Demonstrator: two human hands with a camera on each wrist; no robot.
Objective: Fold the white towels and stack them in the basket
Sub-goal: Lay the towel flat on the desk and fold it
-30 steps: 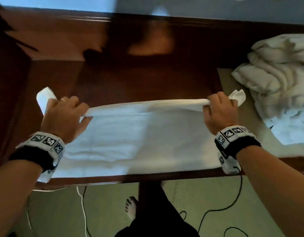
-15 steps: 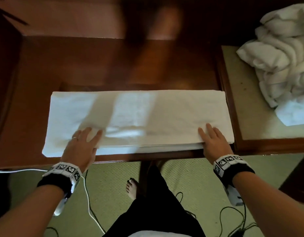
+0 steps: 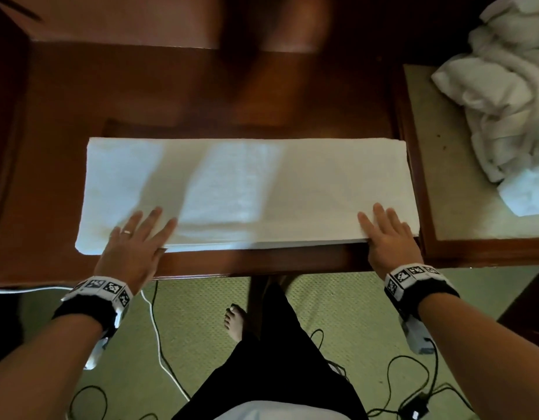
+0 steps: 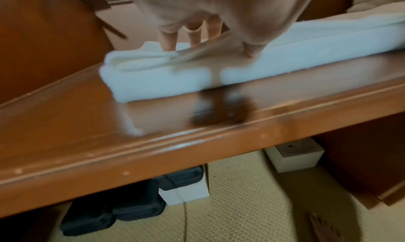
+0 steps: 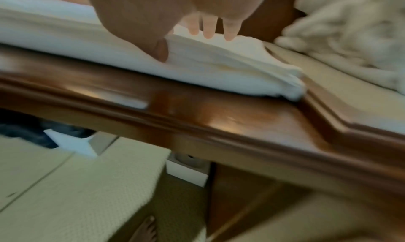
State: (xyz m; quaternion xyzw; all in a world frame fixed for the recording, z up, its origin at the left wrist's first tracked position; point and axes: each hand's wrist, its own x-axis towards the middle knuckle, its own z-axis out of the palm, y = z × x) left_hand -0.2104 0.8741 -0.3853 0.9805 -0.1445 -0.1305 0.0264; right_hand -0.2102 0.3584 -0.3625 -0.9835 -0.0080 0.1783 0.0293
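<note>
A white towel (image 3: 262, 189) lies folded into a long flat strip on the dark wooden table (image 3: 201, 95). My left hand (image 3: 135, 241) rests flat on its near left part, fingers straight. My right hand (image 3: 386, 234) lies flat on the near right corner, fingers straight. In the left wrist view the fingers (image 4: 168, 42) press down on the towel (image 4: 153, 75). The right wrist view shows straight fingertips (image 5: 208, 32) on the towel's layered edge (image 5: 219, 68). No basket is in view.
A heap of unfolded white towels (image 3: 504, 95) sits on a lighter inset surface (image 3: 444, 177) at the right. Cables (image 3: 159, 344) trail on the green carpet below the table edge. Dark cases (image 4: 136, 202) and white boxes (image 4: 295, 157) stand under the table.
A second ago both hands gripped the towel's far edge, lifted. They have laid it down toward me, let go, and now rest flat on the folded strip.
</note>
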